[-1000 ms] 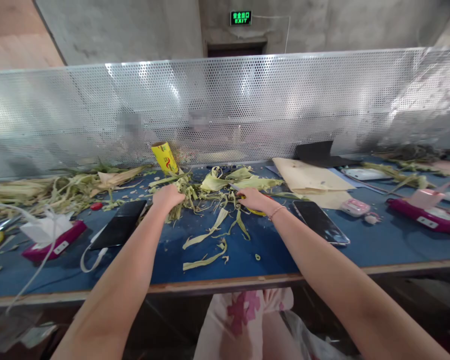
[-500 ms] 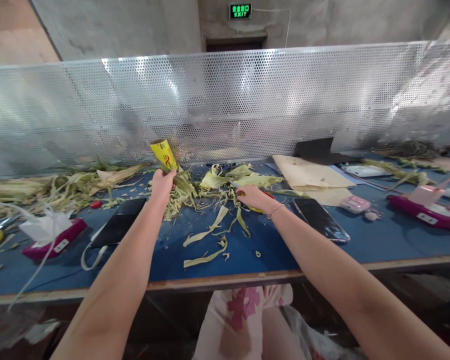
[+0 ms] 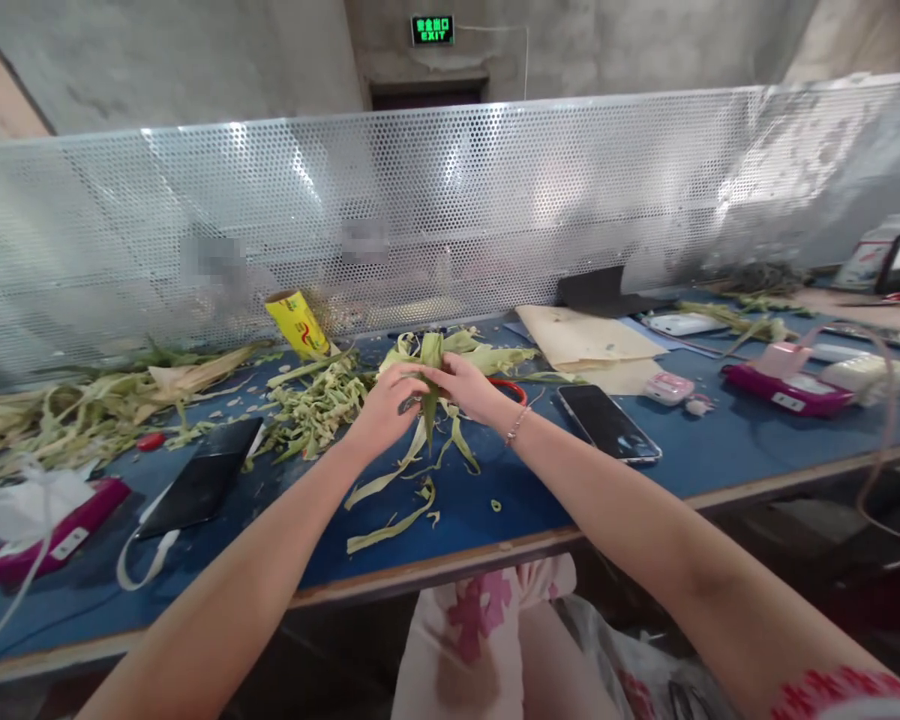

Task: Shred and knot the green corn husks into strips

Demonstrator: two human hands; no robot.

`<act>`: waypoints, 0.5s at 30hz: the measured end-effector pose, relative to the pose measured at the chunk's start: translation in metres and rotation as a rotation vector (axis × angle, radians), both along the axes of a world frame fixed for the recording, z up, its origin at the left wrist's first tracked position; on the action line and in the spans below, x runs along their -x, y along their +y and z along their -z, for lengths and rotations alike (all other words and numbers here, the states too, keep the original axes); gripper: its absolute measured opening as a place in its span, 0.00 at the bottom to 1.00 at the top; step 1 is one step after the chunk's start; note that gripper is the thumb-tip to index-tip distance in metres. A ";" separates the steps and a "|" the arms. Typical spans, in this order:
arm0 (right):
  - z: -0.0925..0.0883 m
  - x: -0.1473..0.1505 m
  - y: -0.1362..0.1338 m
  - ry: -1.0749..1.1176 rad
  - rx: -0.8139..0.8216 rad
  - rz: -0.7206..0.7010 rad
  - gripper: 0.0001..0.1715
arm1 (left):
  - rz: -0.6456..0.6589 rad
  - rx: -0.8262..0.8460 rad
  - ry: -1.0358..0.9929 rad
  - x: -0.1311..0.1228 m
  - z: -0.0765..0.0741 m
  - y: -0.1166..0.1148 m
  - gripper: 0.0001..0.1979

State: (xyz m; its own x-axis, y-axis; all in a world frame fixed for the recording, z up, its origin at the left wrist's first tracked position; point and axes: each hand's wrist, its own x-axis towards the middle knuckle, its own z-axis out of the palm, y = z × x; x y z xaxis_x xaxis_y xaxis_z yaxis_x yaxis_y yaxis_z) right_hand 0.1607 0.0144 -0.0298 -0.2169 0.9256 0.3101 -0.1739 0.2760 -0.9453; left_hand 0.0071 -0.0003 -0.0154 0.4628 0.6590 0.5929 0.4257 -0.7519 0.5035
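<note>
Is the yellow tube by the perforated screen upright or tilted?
Tilted: the yellow tube leans, its upper rim well left of its lower end.

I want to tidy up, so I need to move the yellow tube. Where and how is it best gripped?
Probably around the middle, coming from the near side: the yellow tube is round enough to wrap a hand around, leans left with its open end up, and has plant scraps crowding its lower end and the screen behind.

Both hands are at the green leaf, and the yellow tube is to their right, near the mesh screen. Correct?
Wrong side: in the head view, the yellow tube, near the mesh screen, is left of the left hand and right hand, both at the green leaf.
</note>
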 end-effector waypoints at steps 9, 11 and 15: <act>0.001 -0.001 -0.002 -0.280 -0.062 0.115 0.16 | -0.135 0.513 -0.530 -0.014 0.007 0.000 0.17; 0.001 0.000 -0.004 -0.306 -0.057 0.050 0.19 | -0.114 0.634 -0.576 -0.015 0.007 -0.001 0.17; 0.003 0.000 -0.004 -0.346 -0.051 -0.037 0.21 | -0.006 0.769 -0.635 -0.014 0.004 -0.002 0.17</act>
